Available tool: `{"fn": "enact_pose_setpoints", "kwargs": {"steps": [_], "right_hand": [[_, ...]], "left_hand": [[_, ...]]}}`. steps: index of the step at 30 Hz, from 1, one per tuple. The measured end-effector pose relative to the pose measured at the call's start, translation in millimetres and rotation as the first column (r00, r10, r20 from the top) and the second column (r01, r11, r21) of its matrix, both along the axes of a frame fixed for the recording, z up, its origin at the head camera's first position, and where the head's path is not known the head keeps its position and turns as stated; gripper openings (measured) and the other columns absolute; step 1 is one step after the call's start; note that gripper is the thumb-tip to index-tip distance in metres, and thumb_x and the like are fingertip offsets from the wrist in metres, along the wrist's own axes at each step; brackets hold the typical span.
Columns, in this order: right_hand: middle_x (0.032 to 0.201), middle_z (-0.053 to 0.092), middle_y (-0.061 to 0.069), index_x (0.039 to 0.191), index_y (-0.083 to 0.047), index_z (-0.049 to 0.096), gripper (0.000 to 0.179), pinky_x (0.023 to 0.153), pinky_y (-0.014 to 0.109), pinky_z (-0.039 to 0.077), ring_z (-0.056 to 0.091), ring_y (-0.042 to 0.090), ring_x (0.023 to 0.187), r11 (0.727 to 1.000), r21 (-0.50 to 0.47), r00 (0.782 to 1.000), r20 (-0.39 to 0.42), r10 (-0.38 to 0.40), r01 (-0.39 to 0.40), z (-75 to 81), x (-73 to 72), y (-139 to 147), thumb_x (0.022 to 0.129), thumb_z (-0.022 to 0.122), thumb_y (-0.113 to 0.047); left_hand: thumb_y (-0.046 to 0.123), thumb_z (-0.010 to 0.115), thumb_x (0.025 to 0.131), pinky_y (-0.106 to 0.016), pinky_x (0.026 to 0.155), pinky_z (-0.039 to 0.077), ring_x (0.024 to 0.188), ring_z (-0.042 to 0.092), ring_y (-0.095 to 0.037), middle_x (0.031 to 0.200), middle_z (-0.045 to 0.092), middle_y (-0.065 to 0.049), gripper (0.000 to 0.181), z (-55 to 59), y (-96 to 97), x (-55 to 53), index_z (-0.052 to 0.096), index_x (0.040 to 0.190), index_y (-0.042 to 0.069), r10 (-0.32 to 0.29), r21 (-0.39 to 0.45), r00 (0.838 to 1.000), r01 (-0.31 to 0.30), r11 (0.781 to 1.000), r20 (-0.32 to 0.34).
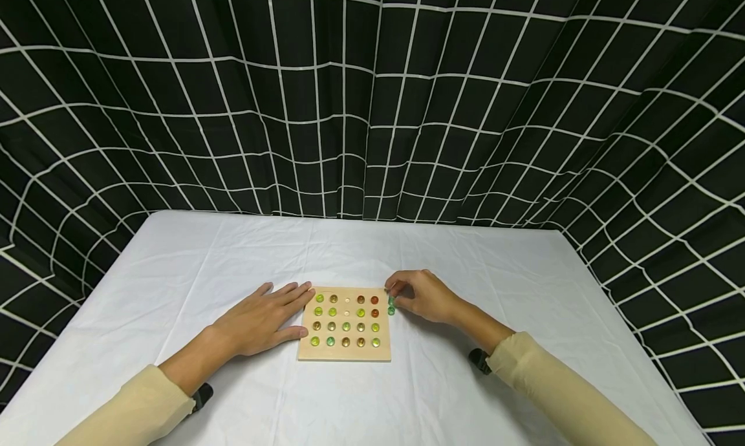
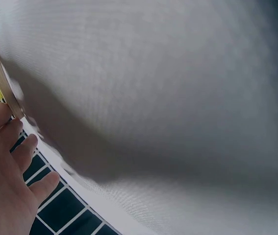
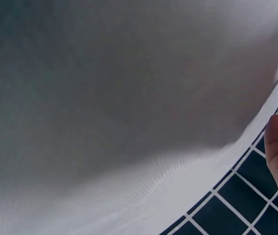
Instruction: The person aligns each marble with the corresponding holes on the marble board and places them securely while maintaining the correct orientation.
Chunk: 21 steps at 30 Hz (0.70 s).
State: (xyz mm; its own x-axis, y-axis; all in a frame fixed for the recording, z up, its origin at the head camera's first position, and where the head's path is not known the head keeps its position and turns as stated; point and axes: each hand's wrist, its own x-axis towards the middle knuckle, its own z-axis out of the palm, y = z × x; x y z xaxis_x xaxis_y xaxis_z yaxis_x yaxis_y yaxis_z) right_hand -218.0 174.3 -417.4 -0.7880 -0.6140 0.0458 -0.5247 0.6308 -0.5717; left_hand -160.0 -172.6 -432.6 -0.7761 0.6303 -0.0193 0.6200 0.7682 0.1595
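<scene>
A pale wooden board [image 1: 345, 355] lies flat on the table, with rows of yellow-green, amber, reddish and green glass beads set in it. Two pale round hollows [image 1: 347, 313] show in its middle column, toward the far edge. My left hand [image 1: 256, 320] rests with spread fingers against the board's left side; in the left wrist view its fingers [image 2: 23, 152] reach to the board's edge. At the far right corner, my right hand [image 1: 427, 296] pinches a green glass bead [image 1: 391, 300] between thumb and index finger. Another green bead [image 1: 391, 311] lies just nearer, beside the board.
A white cloth [image 1: 465, 394] with creases covers the table. Black curtains with a white grid [image 1: 349, 110] hang behind it and at both sides. Dark wrist cameras [image 1: 202, 397] sit under both sleeve cuffs.
</scene>
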Motion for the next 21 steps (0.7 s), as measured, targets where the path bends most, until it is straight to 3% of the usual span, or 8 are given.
{"fn": "enact_pose_setpoints", "kwargs": {"steps": [10, 21], "right_hand": [[0.093, 0.074, -0.002, 0.113, -0.004, 0.069, 0.029, 0.091, 0.044, 0.052, 0.067, 0.015, 0.093, 0.999, -0.035, 1.0, 0.009, -0.026, 0.026, 6.0, -3.4, -3.2, 0.085, 0.076, -0.001], [0.096, 0.073, 0.0, 0.116, -0.002, 0.068, 0.029, 0.089, 0.043, 0.052, 0.067, 0.016, 0.096, 0.997, -0.072, 1.0, 0.02, -0.001, 0.002, 9.5, -4.9, -22.1, 0.088, 0.074, -0.003]], "left_hand": [[0.059, 0.043, 0.101, -0.061, 0.115, 0.025, 0.146, 0.033, -0.028, 0.161, 0.031, -0.005, 0.073, -0.5, -0.2, -0.5, 0.032, 0.157, 0.014, -0.002, -0.007, 1.0, 0.002, 1.0, 0.0], [0.058, 0.044, 0.101, -0.061, 0.114, 0.027, 0.145, 0.035, -0.03, 0.16, 0.033, -0.006, 0.072, -0.1, -1.1, 0.9, 0.034, 0.156, 0.013, -0.005, 0.0, 1.0, 0.005, 1.0, -0.01]]}}
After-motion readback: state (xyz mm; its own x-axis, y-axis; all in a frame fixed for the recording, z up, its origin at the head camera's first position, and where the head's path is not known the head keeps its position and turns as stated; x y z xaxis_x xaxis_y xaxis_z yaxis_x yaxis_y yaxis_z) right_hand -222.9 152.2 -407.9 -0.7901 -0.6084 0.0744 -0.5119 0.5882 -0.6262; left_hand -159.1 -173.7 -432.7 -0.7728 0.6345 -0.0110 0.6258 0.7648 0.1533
